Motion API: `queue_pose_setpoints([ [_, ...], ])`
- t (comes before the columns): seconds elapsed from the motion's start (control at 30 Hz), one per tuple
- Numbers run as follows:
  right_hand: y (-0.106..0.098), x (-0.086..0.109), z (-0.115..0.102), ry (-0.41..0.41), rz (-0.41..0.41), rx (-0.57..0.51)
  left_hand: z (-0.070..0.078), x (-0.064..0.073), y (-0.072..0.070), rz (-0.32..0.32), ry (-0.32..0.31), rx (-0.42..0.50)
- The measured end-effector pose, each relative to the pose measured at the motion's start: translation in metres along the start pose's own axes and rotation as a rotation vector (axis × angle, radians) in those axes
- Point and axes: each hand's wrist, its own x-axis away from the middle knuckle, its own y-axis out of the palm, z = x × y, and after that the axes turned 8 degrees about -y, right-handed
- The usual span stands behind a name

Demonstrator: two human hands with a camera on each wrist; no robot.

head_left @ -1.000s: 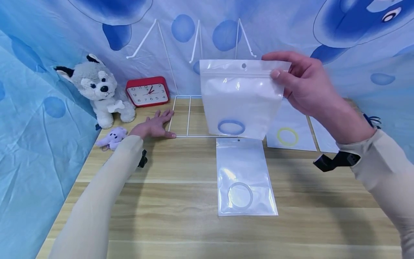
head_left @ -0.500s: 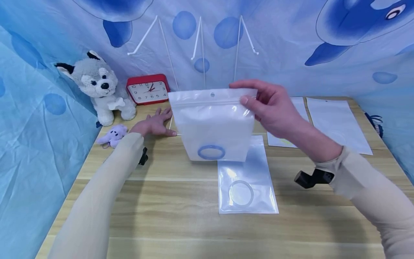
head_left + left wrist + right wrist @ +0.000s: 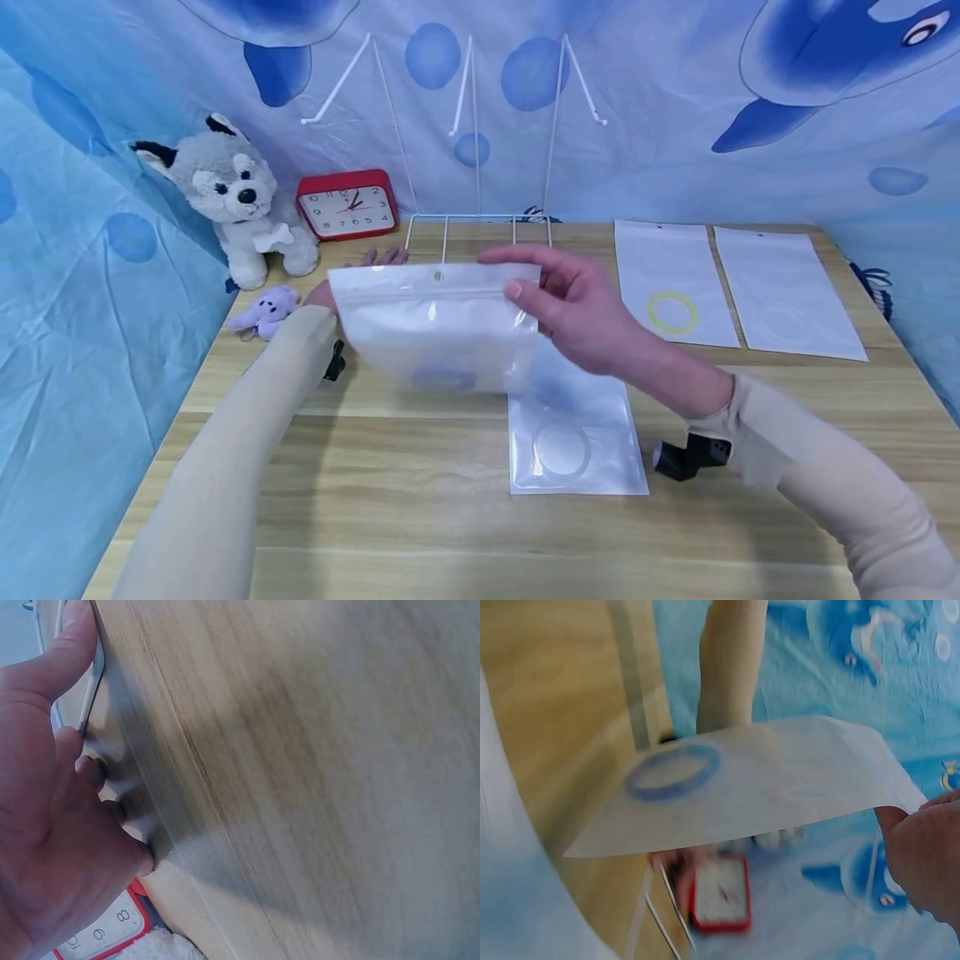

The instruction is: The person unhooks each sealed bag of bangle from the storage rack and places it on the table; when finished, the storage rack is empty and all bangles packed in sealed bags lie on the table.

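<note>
My right hand (image 3: 581, 312) pinches the top right corner of a white zip bag (image 3: 431, 329) between thumb and fingers. The bag hangs tilted above the table, its blue ring (image 3: 667, 793) showing through near the bottom. Behind it, my left hand (image 3: 60, 802) is partly hidden in the head view. The left wrist view has its fingers spread on the wood, with the thumb along the base of a white wire rack (image 3: 480, 216). A second zip bag (image 3: 600, 471) with a pale ring lies flat below the held one, its upper part covered.
At the back right lie two more zip bags, one (image 3: 660, 267) with a yellow ring, the other (image 3: 780, 275) with a pale ring. A plush husky (image 3: 232, 200), red clock (image 3: 348, 204) and purple plush toy (image 3: 266, 312) stand back left. The rack's upper prongs (image 3: 461, 87) stick up.
My right hand has carried the bag with the blue ring left and down, away from the rack's prongs, and the bag has tilted. The left hand has stayed at the rack's base.
</note>
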Motion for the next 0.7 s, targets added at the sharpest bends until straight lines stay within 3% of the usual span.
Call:
queue_pose_setpoints([
  [0.07,0.009,0.007,0.0,0.072,-0.004,-0.107,0.024,0.02,-0.006,-0.016,0.044,-0.079],
  [0.13,0.016,0.013,0.004,0.133,-0.022,-0.216,0.041,0.032,-0.012,-0.046,0.016,-0.086],
  [0.17,0.018,0.015,0.008,0.156,-0.036,-0.264,0.022,0.012,-0.007,-0.037,0.016,-0.097],
  [0.27,0.021,0.017,0.026,0.228,-0.03,-0.308,0.032,0.017,-0.006,-0.019,-0.033,-0.105],
  [0.4,0.016,0.013,0.054,0.3,0.02,-0.18,0.031,0.014,-0.006,-0.02,-0.029,-0.102],
  [0.53,0.006,0.0,0.078,0.321,0.033,-0.037,0.029,0.014,-0.006,-0.012,-0.006,-0.118],
  [0.7,-0.002,-0.01,0.101,0.322,0.031,0.021,0.032,0.015,-0.005,-0.014,-0.02,-0.148],
])
